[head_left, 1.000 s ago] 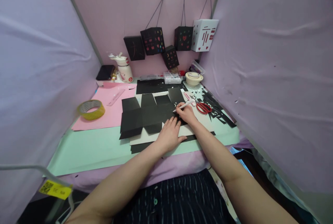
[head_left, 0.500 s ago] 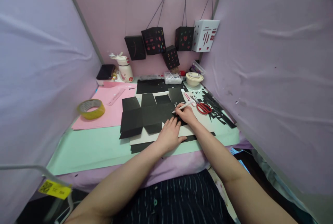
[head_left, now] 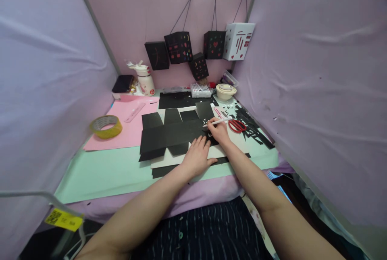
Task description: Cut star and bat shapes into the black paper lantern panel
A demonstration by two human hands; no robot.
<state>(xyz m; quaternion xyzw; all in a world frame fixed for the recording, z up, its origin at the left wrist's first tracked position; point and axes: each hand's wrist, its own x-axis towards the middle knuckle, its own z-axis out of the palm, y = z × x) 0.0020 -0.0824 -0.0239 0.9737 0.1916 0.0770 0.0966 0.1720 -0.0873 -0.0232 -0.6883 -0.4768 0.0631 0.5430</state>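
Observation:
A black paper sheet (head_left: pixel 175 133), cut with flaps along its edges, lies flat on a white board (head_left: pixel 159 163). My left hand (head_left: pixel 197 157) rests on its lower edge, fingers spread and palm down. Between the fingers of my right hand (head_left: pixel 218 132) is a slim white pen-shaped craft knife (head_left: pixel 222 120), its tip pointing left over the right part of the paper. Small white marks or openings show around the tip. Just right of that hand lie red-handled scissors (head_left: pixel 237 126), their blades partly hidden.
Black paper scraps (head_left: pixel 250 129) cover the right side. On the left are yellow tape (head_left: pixel 105 127), pink paper (head_left: pixel 130 141) and a ruler (head_left: pixel 135 112). A bottle (head_left: pixel 145 80), a box of white sticks (head_left: pixel 201 90) and a cream container (head_left: pixel 225 92) stand behind. Decorated paper lanterns (head_left: pixel 179 47) hang on the wall.
My right hand has shifted slightly right, and the craft knife now lies at a flatter angle with its tip a little higher on the paper. My left hand has not moved.

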